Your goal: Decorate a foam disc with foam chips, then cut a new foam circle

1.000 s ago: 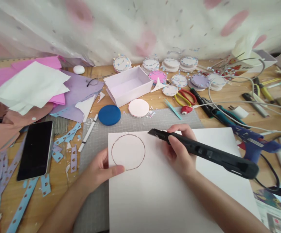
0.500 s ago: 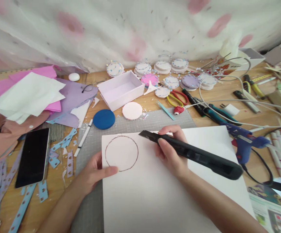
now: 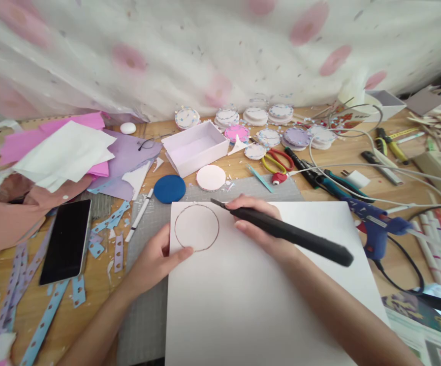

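A large white sheet (image 3: 243, 305), perhaps card or foam board, lies in front of me with a circle drawn near its upper left corner. My left hand (image 3: 159, 256) pinches its left edge, thumb on top by the circle's lower line, fingers hidden beneath. In my right hand (image 3: 260, 218) is a black utility knife (image 3: 292, 236), its blade out and pointing left, near the circle's upper right side. Whether the blade touches the sheet I cannot tell. Just beyond the sheet are a blue disc (image 3: 169, 188) and a pale pink disc (image 3: 211, 178).
A grey cutting mat (image 3: 140, 305) lies under the sheet. Behind stand an open pale box (image 3: 195, 147) and several decorated discs (image 3: 296, 137). Right are scissors (image 3: 281, 160), pliers (image 3: 342, 185), a blue glue gun (image 3: 376, 223) and loose cables. Left lie a phone (image 3: 66, 241) and paper scraps.
The knife has turned in my right hand, and its tip has come left, closer to the circle's top. My left hand keeps its hold on the sheet. The view has shifted slightly.
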Motion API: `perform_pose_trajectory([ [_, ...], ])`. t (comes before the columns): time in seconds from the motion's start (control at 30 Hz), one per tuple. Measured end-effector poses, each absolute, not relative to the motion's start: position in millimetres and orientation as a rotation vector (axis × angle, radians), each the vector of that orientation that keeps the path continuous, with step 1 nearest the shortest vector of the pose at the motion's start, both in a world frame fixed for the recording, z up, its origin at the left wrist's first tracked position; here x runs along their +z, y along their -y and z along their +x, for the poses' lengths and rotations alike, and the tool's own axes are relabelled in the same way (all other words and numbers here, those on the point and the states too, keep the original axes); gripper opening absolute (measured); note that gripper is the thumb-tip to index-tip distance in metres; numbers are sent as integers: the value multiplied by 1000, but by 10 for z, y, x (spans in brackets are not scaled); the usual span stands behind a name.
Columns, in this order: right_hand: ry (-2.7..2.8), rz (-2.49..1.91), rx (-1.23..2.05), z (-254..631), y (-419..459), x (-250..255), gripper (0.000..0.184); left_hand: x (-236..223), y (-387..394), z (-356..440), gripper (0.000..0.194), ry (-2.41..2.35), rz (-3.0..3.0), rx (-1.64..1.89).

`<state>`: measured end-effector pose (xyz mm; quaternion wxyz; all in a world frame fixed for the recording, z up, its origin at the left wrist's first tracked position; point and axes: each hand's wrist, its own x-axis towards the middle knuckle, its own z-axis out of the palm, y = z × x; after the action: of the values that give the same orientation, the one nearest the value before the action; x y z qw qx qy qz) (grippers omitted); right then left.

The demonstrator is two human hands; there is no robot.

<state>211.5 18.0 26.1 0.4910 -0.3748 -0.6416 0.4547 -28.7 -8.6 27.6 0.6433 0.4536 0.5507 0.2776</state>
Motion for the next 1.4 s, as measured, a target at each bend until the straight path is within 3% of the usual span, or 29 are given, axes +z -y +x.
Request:
perform_pose_trajectory([
  [0.17, 1508, -909, 1324, 2069, -168, 245, 13, 149, 59, -255, 55, -1271, 1030, 759],
  [0.3, 1516, -855, 1487, 1999, -41, 243, 26, 54, 119, -242, 51, -1247, 1019, 802],
  [0.77, 1824, -961, 1036, 1868, 40, 146, 19, -62, 205, -286, 43, -1205, 1060, 862],
  [1.27, 1827, -986, 1005, 1875, 35, 122, 18, -39, 192, -262, 44, -1236, 1085, 869],
  [1.4, 1797, -986, 1125, 1852, 20, 133, 23, -34, 188, -248, 42, -1256, 1096, 872],
])
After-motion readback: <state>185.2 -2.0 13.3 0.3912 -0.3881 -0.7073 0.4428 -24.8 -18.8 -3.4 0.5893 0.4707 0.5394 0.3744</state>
